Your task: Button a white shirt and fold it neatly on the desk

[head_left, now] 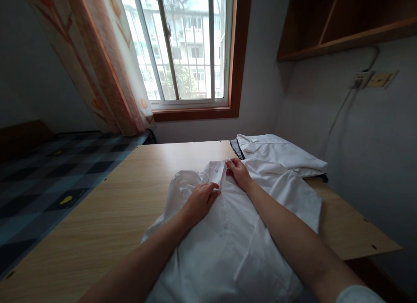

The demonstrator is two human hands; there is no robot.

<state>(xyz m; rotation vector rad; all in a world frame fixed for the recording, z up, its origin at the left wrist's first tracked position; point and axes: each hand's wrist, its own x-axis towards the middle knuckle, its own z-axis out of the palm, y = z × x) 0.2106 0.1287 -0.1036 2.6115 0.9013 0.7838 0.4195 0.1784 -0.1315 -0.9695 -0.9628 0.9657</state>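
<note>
1. The left hand (201, 201), at centre, pinches cloth of the white garment (221, 259) spread across the lower centre.
2. The right hand (240, 173), slightly farther up, holds the garment's far edge between thumb and fingers; light, even tension should keep it from creasing, I'd judge.
3. Right of centre, folded white clothing (276, 151) lies beyond.

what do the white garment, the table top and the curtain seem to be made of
White garment: thin, matte cloth, perhaps cotton or a blend, judging by its soft creases.
Table top: pale wood or wood-look laminate, smooth with a slight sheen; grain lines show.
Curtain: printed fabric, hanging in soft folds; the fibre is unclear.
</note>
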